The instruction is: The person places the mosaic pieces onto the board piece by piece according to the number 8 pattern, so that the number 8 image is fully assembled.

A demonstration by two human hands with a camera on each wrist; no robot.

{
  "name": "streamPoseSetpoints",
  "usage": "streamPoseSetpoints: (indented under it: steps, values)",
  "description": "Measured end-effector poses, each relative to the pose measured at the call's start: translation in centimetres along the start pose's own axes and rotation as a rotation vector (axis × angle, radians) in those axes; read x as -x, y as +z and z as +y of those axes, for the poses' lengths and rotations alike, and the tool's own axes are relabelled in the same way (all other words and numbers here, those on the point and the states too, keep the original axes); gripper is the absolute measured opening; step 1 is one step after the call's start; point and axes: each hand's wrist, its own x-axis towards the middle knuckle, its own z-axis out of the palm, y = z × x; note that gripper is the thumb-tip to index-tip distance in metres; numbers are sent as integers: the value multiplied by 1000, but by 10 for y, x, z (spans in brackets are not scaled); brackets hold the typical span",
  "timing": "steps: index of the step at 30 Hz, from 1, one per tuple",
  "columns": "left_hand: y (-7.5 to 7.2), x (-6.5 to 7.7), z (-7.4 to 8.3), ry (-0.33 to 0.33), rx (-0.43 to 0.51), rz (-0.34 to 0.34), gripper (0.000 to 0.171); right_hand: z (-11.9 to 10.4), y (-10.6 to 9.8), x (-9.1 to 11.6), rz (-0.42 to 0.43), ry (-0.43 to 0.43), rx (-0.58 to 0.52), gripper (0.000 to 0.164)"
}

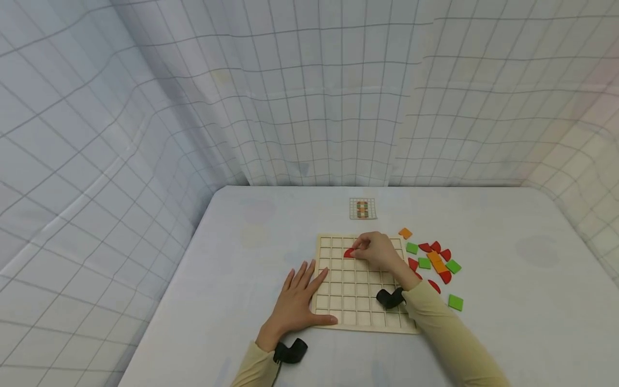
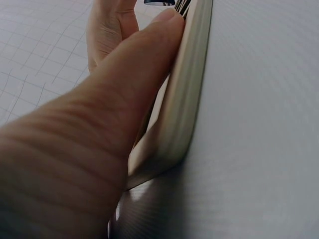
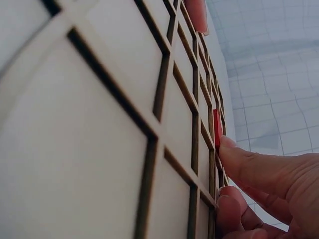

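Note:
A pale wooden grid board (image 1: 349, 289) with square cells lies on the white table. Spread over its left edge, my left hand (image 1: 296, 301) has its thumb along the near edge; in the left wrist view that thumb (image 2: 134, 59) presses on the board's rim (image 2: 187, 94). Over the far part of the grid, my right hand (image 1: 378, 251) pinches a red quarter-circle tile (image 1: 348, 253) at one of the cells. The right wrist view has the red tile (image 3: 217, 128) edge-on at the grid, with the thumb (image 3: 244, 162) against its end.
Right of the board lie several loose tiles: red quarter circles (image 1: 446, 254), green squares (image 1: 455, 302) and orange squares (image 1: 405, 233). Beyond the board is a small pattern card (image 1: 355, 210) printed with a coloured figure. White gridded curtains (image 1: 319, 107) surround the table (image 1: 232, 269).

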Motion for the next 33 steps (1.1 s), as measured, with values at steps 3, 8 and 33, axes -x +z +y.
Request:
streamPoseSetpoints:
  steps: [3,8,33]
  values:
    - [-1,-1,1,3,-7,-3,105,-1,-3,1,-4,-7,0,8]
    - [0,-2,1,-4,-12,-7,106,4,-8,3,-36,-19,-25,11]
    - [-1,1,0,-8,-3,-6,106,61,-79,21,260,153,164,37]
